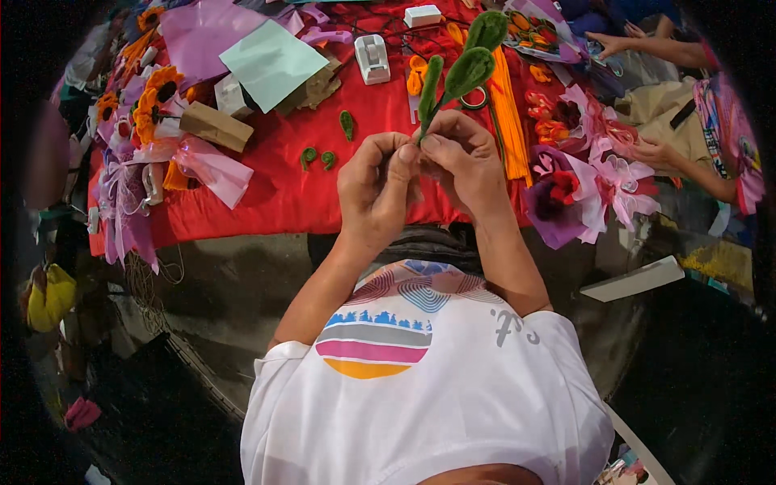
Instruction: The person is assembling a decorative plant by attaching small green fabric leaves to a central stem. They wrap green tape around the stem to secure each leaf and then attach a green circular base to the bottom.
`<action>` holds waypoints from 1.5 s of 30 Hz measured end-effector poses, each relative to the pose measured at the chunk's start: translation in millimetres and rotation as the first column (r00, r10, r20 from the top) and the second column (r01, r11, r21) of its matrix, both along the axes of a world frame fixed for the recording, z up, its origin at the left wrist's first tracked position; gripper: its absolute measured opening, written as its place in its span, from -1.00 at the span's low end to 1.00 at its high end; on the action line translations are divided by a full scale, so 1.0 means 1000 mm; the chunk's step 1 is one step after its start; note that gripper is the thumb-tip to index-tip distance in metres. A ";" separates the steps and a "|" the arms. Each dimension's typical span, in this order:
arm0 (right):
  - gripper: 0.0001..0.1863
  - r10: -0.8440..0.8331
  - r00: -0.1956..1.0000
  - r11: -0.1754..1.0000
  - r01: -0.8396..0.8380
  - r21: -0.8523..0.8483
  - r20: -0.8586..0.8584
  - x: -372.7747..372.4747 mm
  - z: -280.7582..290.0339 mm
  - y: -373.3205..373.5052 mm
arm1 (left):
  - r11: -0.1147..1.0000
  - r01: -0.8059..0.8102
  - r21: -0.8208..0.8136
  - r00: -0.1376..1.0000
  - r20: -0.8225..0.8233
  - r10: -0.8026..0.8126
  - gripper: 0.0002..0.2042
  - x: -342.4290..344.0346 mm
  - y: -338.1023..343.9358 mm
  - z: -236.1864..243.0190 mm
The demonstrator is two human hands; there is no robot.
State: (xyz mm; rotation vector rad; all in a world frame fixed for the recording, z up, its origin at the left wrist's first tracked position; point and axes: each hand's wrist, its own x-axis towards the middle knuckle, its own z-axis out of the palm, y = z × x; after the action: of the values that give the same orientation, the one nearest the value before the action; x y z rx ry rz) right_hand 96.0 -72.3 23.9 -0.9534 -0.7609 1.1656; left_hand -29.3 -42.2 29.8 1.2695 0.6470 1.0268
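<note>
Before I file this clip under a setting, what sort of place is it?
Likely a flower-craft stall or workshop, though I can't tell which: a red-draped table holds a tape dispenser, with a purple-wrapped bouquet at its right end.

3 fuzzy matt leaves, glossy cloth table cover, smooth plastic tape dispenser

Wide head-worn view, facing down, close over left grip and right grip
</note>
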 end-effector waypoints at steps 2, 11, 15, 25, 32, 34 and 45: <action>-0.91 0.020 0.984 0.999 -0.029 -0.045 -0.177 0.001 -0.001 0.002 | 1.000 -0.011 0.022 0.999 0.032 0.010 -0.82 0.003 0.002 0.002; -0.90 -0.016 0.998 1.000 0.016 0.014 -0.054 0.006 0.003 0.007 | 0.975 0.179 -0.133 0.983 0.065 -0.172 -0.89 -0.002 0.019 0.001; -0.90 -0.056 0.996 0.998 0.056 0.000 0.066 0.005 0.009 0.007 | 0.996 0.033 -0.085 0.999 0.038 -0.030 -0.91 0.007 0.012 0.000; -0.85 -0.076 0.997 0.996 0.076 0.040 -0.002 0.001 0.013 0.004 | 0.999 -0.034 -0.040 0.996 0.077 0.037 -0.92 0.005 0.005 0.000; -0.87 0.027 1.000 0.997 -0.027 0.069 -0.003 0.007 0.010 0.003 | 0.990 0.094 -0.102 0.991 0.102 -0.083 -0.88 0.001 0.004 -0.003; -0.87 0.028 0.999 0.998 -0.026 0.061 -0.021 0.007 0.009 0.004 | 0.987 0.104 -0.121 0.990 0.104 -0.091 -0.87 0.002 0.004 -0.002; -0.85 -0.014 1.000 1.000 0.014 0.004 -0.001 0.006 -0.005 0.009 | 0.999 0.040 0.013 0.999 0.011 -0.040 -0.84 0.005 0.009 -0.016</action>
State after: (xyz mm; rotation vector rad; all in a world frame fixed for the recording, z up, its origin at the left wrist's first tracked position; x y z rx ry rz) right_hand 101.8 -63.4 19.2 -0.9535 -0.7545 1.1514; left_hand -24.8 -33.1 14.1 1.2819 0.6049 1.0055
